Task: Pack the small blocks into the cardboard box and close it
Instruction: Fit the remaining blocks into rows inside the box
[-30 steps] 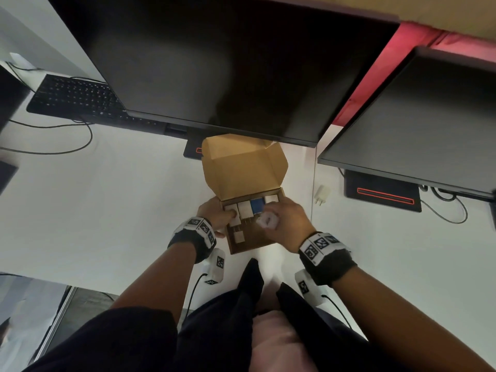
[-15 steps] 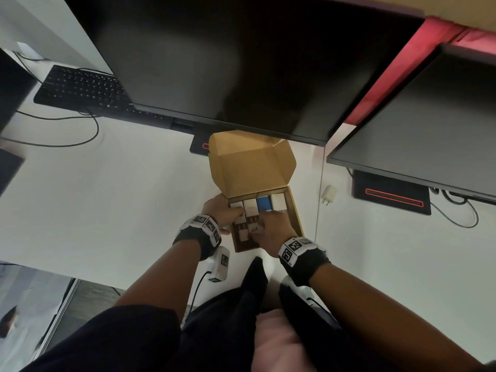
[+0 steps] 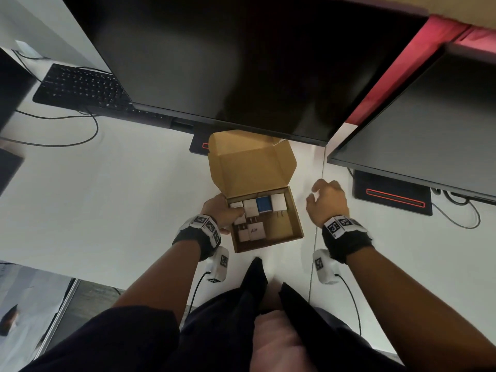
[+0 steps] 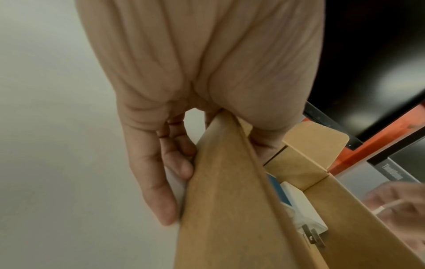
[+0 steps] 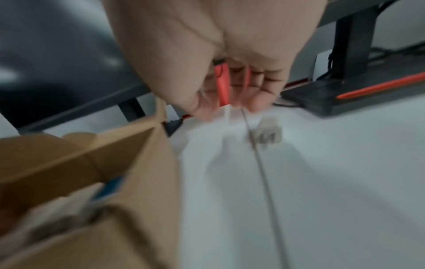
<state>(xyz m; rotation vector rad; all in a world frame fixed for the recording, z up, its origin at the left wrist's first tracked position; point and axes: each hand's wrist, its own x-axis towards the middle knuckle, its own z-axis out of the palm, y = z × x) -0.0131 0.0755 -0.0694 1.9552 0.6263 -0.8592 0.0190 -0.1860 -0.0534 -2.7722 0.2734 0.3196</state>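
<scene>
Six small blocks (image 3: pixel 251 218) already down in the cardboard box (image 3: pixel 294 224): four ranged along the far wall under the raised lid, one of them a blue block (image 3: pixel 263 204), two more nearer the front-left corner, prongs showing on several. Starting left of the box: left hand (image 3: pixel 220 213) clamped on the left wall, thumb hooked inside over the rim, fingers (image 4: pixel 174 156) curled against the outer face, steadying the whole thing. Moving across the box itself: right half of the floor bare, so room for more, by the look of it. Lid (image 3: pixel 249 162) standing wide open off the far edge, side flaps splayed, not yet folded. On to the right of the box: right hand (image 3: pixel 327 204) clear of the cardboard, hovering above the white desk (image 3: pixel 107 197), fingers loosely curled and parted, gripping nothing as far as the blurred wrist view shows. Just beyond those fingertips, well right of the box: one last white block (image 5: pixel 268 132) lying loose on the desk, prongs facing back. Probably reaching for exactly that one. Packing mostly done, then; what remains, judging from this, is that stray block into the empty right side, then lid down and flaps tucked. No other loose blocks in sight right of the box.
</scene>
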